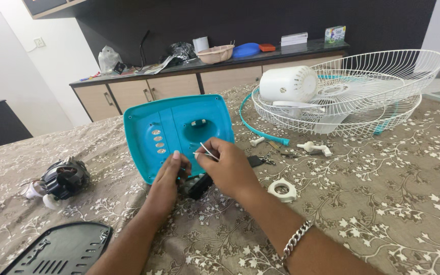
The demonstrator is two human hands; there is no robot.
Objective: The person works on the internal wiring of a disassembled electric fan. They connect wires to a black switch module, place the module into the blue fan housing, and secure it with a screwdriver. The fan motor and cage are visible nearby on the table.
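Resting on the patterned bed, a teal fan base (179, 133) stands tilted, propped by the left hand (168, 179), fingers curled on its lower edge. Right hand (228, 166) pinches a thin wire (208, 152) over a black part (197, 185). Nearby: motor (63, 178), black plate (62, 250), white ring (282, 190), wire guards (378, 94) holding a white housing (288, 84). A small green box (335, 33) sits on the far desk (215, 63).

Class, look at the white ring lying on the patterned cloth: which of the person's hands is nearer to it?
Right. The right hand, pinching thin wires, is just left of the white ring; the left hand lies farther left, against the turquoise fan base.
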